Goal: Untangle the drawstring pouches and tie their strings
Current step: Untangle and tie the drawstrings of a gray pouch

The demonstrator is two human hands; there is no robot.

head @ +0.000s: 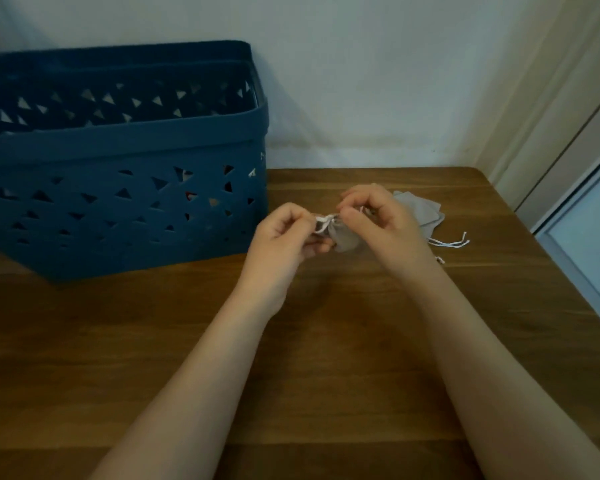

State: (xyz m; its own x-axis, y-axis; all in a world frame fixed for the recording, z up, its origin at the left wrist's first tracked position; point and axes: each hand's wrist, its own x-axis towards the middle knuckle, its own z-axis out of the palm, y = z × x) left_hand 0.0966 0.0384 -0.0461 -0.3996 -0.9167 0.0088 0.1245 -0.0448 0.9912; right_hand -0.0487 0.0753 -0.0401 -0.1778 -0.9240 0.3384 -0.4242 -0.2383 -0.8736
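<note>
The basket stands on the table at the far left, w/ its back near the wall. Right of it, above the table's middle, the left hand and right hand meet, w/ a pouch between them. Just behind and right of the right hand lies a pile of pouches on the table, their strings trailing toward the right edge, nearer the person than the pile.
</note>
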